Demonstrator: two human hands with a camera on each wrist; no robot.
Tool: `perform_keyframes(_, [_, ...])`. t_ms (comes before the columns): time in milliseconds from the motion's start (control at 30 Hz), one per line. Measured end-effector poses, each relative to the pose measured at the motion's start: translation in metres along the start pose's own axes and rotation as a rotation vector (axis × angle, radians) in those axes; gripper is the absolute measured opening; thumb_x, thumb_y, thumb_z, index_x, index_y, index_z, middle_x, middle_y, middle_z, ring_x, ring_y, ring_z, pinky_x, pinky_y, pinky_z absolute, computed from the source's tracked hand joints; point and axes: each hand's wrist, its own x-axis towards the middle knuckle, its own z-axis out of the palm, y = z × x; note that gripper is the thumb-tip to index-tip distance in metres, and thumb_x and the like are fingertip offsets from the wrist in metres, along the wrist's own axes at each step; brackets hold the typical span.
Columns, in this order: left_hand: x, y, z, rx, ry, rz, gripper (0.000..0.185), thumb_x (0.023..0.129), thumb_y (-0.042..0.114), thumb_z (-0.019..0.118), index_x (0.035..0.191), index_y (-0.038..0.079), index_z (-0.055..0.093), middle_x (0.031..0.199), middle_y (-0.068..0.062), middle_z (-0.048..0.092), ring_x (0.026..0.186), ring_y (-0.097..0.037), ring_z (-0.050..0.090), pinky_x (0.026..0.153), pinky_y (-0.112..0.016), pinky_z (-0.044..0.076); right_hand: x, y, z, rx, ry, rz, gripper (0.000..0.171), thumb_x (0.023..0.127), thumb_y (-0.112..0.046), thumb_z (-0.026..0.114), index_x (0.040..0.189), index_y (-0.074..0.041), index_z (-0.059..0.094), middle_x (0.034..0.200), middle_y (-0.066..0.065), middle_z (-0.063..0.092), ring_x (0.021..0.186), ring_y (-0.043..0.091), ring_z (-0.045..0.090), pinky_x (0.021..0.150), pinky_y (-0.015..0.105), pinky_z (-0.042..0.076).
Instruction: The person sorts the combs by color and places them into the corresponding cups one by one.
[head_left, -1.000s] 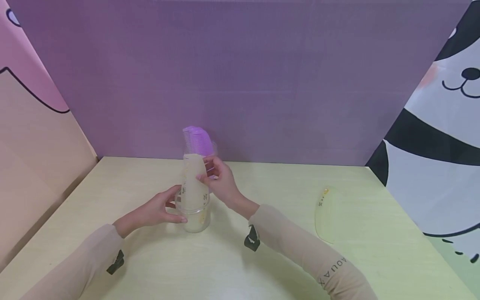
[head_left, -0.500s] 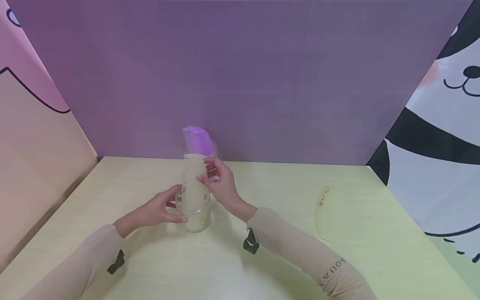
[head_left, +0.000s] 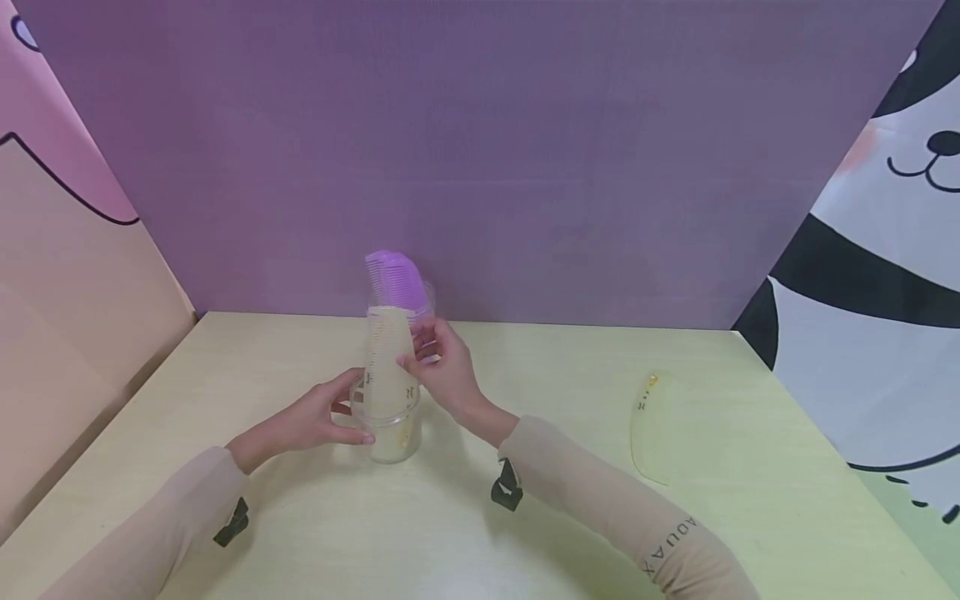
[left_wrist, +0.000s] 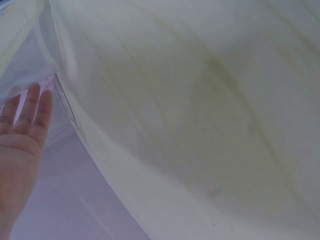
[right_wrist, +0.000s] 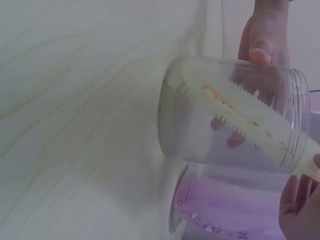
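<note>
A clear plastic jar stands upright on the table, and a pale cream comb leans inside it, its upper part rising above the rim. My left hand holds the jar from the left; in the right wrist view its thumb lies on one side and its fingers show through the far wall. With thumb and fingers, my right hand pinches the upper part of the cream comb. Just behind, a second clear jar contains a purple comb. The left wrist view shows little beyond some left fingers at the jar.
On the right of the table lies a thin, see-through yellowish piece with a curved edge and small dark marks. A purple panel closes off the back. Printed panels flank both sides.
My right fingers have shifted very slightly right and down along the cream comb. The left hand, both jars and the purple comb stay in place.
</note>
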Motion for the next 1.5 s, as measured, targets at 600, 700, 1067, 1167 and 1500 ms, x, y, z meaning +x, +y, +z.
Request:
perform_keyframes(600, [0.0,0.002,-0.001,-0.003,0.011,-0.008,0.088,0.072,0.026,0.078,0.141,0.007,0.026,0.134,-0.015,0.046,0.114,-0.033,0.052,0.09,-0.04,0.049,-0.01,-0.027,-0.009,-0.015,-0.086,-0.024,0.035,0.073,0.015,0.061,0.105,0.011,0.047,0.091,0.029,0.05,0.081,0.038,0.054,0.076,0.041,0.052])
perform_keyframes(700, [-0.001,0.002,0.0,-0.008,0.014,-0.009,0.089,0.072,0.026,0.078,0.141,0.007,0.026,0.134,-0.015,0.046,0.114,-0.033,0.053,0.09,-0.041,0.049,-0.009,-0.027,-0.01,-0.027,-0.099,-0.02,0.036,0.074,0.015,0.062,0.106,0.011,0.047,0.091,0.029,0.05,0.082,0.038,0.054,0.075,0.038,0.051])
perform_keyframes(1067, [0.0,0.001,0.0,-0.003,0.015,-0.006,0.088,0.072,0.025,0.078,0.141,0.007,0.026,0.134,-0.016,0.046,0.113,-0.034,0.053,0.089,-0.041,0.05,-0.009,-0.026,-0.009,-0.032,-0.084,0.008,0.038,0.073,0.014,0.063,0.107,0.009,0.047,0.093,0.029,0.051,0.083,0.039,0.055,0.074,0.031,0.052])
perform_keyframes(1167, [0.0,-0.001,0.0,0.002,0.011,-0.003,0.087,0.073,0.025,0.077,0.141,0.005,0.026,0.134,-0.017,0.046,0.113,-0.035,0.052,0.089,-0.042,0.05,-0.009,-0.026,-0.009,-0.023,-0.082,0.017,0.038,0.073,0.014,0.064,0.107,0.009,0.048,0.093,0.029,0.051,0.082,0.036,0.055,0.074,0.034,0.053])
perform_keyframes(1500, [-0.001,0.0,0.0,0.006,0.017,-0.004,0.087,0.072,0.026,0.078,0.14,0.006,0.027,0.132,-0.016,0.047,0.114,-0.033,0.053,0.089,-0.04,0.05,-0.007,-0.02,-0.013,0.007,-0.097,-0.009,0.037,0.073,0.015,0.062,0.107,0.01,0.048,0.093,0.03,0.052,0.081,0.036,0.055,0.076,0.041,0.053])
